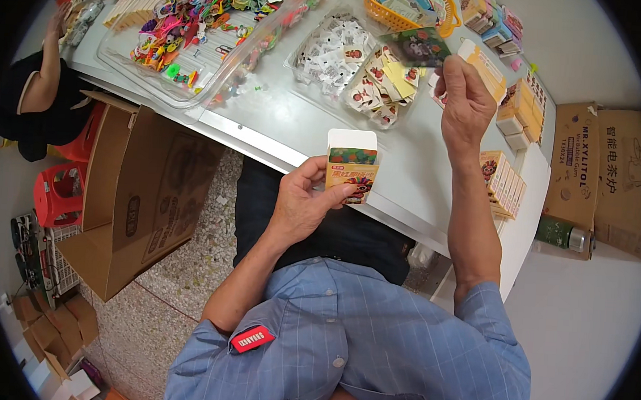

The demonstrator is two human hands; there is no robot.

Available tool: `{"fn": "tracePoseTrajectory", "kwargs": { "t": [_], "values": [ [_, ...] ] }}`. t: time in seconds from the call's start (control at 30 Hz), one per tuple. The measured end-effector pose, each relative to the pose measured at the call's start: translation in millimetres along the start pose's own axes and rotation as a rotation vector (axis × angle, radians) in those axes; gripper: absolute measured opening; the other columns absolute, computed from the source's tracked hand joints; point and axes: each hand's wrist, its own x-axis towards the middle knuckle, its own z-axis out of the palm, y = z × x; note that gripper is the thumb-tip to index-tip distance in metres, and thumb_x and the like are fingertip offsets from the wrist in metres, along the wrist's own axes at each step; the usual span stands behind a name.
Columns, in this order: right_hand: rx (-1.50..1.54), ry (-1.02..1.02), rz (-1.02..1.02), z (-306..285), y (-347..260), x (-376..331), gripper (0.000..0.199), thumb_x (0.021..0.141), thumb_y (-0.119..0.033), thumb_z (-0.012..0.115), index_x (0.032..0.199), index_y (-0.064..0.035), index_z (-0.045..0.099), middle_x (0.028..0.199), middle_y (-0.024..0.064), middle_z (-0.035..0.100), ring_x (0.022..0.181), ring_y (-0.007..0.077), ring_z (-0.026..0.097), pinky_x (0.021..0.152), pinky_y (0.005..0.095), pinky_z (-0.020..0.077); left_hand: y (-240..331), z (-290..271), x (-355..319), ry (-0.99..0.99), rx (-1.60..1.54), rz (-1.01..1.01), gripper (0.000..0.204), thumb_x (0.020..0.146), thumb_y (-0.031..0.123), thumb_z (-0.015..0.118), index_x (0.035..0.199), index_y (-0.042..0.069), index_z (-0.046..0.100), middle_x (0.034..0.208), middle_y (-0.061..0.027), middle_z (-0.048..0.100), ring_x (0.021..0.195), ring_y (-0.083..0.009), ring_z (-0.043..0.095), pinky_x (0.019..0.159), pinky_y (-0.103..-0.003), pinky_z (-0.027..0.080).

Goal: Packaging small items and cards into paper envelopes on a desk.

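My left hand [298, 205] holds a small yellow carton [345, 174] upright near the table's front edge, thumb across its front. The carton's white top flap [352, 139] stands up, and a green and red patterned piece [353, 156] shows in its mouth. Raised over the table, my right hand [466, 106] pinches a dark, shiny flat packet [415, 47], blurred by motion. Below that packet, a clear tray holds picture cards [364, 95] and yellow slips [399, 79]. Small white packets [332, 52] fill another clear container beside it.
Yellow cartons stand in rows [504, 186] and stacks [522, 109] at the right. An orange basket [389, 17] sits at the back. A large clear bin [195, 101] of colourful trinkets is far left. A cardboard box [162, 199] stands below; another person's arm [46, 77] shows beyond.
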Motion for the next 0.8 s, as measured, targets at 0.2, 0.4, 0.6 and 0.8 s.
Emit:
{"fn": "tracePoseTrajectory", "kwargs": {
  "t": [0.2, 0.4, 0.6, 0.8],
  "values": [
    [-0.54, -0.109, -0.461, -19, 13, 11, 0.021, 0.092, 0.001, 0.069, 0.112, -0.0051, 0.073, 0.094, 0.0049, 0.069, 0.078, 0.0122, 0.062, 0.07, 0.0237, 0.0512, -2, -5, -2, 0.013, -0.021, 0.003, 0.041, 0.092, 0.008, 0.073, 0.129, -0.001, 0.057, 0.111, -0.0094, 0.071, 0.093, -0.0116, 0.069, 0.071, -0.023, 0.057],
    [-0.657, -0.215, -0.292, -45, 35, 4, 0.024, 0.093, 0.002, 0.065, 0.116, -0.0053, 0.071, 0.106, 0.0098, 0.07, 0.09, 0.0163, 0.066, 0.077, 0.0267, 0.0535, -1, -6, -2, -0.003, 0.001, -0.007, 0.041, 0.093, 0.009, 0.072, 0.129, -0.002, 0.056, 0.111, -0.0101, 0.071, 0.093, -0.0118, 0.069, 0.071, -0.022, 0.057],
    [-0.662, 0.031, -0.096, -49, 36, 11, 0.022, 0.094, -0.003, 0.065, 0.116, -0.0042, 0.069, 0.113, 0.0117, 0.068, 0.099, 0.0183, 0.066, 0.085, 0.0301, 0.053, -1, -4, 0, -0.007, 0.025, -0.007, 0.04, 0.093, 0.01, 0.073, 0.129, -0.001, 0.057, 0.11, -0.0095, 0.071, 0.092, -0.0111, 0.069, 0.07, -0.022, 0.057],
    [-0.701, -0.162, -0.316, -24, -7, 4, 0.02, 0.09, -0.008, 0.071, 0.11, -0.0038, 0.071, 0.112, 0.0125, 0.068, 0.103, 0.0239, 0.064, 0.089, 0.0342, 0.0519, -7, -7, -3, 0.021, 0.008, -0.013, 0.04, 0.093, 0.01, 0.072, 0.129, -0.001, 0.057, 0.11, -0.0096, 0.072, 0.09, -0.0105, 0.069, 0.07, -0.022, 0.057]
  ]
}}
